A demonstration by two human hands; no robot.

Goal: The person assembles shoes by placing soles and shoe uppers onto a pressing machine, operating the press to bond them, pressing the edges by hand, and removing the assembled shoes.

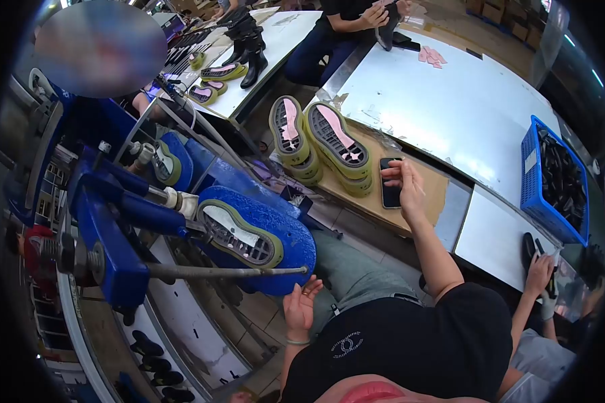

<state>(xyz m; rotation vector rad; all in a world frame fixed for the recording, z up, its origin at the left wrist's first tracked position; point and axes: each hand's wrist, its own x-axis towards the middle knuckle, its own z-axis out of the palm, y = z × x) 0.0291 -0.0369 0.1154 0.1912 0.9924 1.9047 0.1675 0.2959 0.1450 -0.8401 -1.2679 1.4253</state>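
My right hand is over a dark phone lying on a sheet of cardboard; its fingers are loosely extended and hold nothing. Left of the phone stand two stacks of olive-green shoe soles, the top ones with pink pieces inside. My left hand is half curled with fingers apart, by the near edge of a blue press plate. On that plate lies a shoe sole with a pale insert. A metal rod reaches across the plate towards my left hand.
A blue machine arm fills the left side, with another sole on a second plate. A blue basket of black parts stands right. Black boots and soles sit on a far table. Other people work across the table and at right.
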